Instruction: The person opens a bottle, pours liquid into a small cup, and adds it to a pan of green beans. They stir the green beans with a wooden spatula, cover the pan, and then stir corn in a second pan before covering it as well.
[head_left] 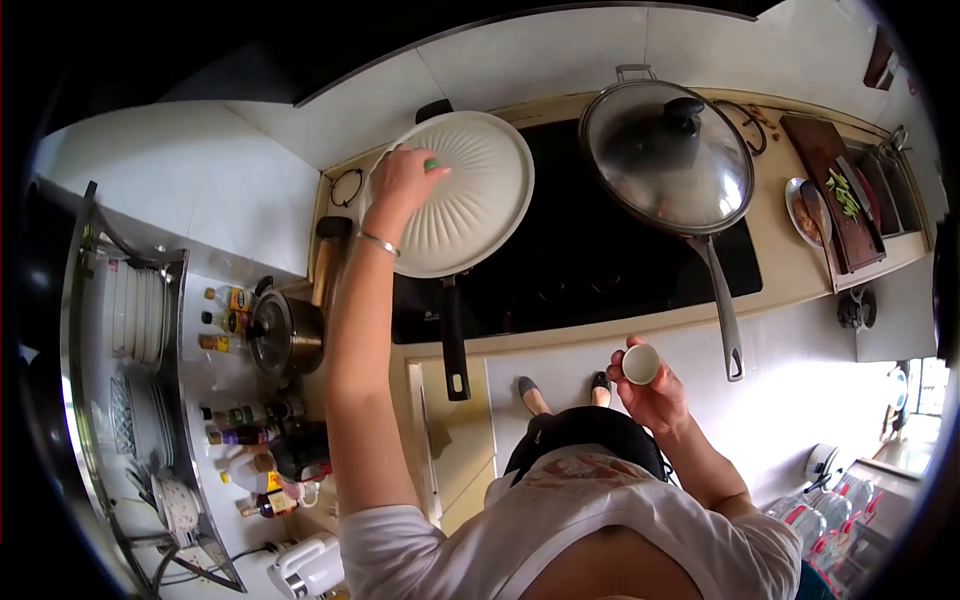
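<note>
A broad white lid (480,215) with ridges fanning out covers a pan, whose black handle (454,340) points toward me. My left hand (402,183) has its fingers closed at the top of this lid, around a small green part that looks like its knob. A bracelet circles the left wrist. Held in front of my body, my right hand (662,395) is wrapped around a small white cup (641,364), with the cup's mouth facing up toward the camera.
A lidded steel wok (650,170) stands on the right of the black cooktop (560,250). Farther right are a plate of food (800,220) and a cutting board (825,180) with chopped greens and a knife. Bottles (235,345), a steel pot (290,335) and a dish rack (180,400) line the left.
</note>
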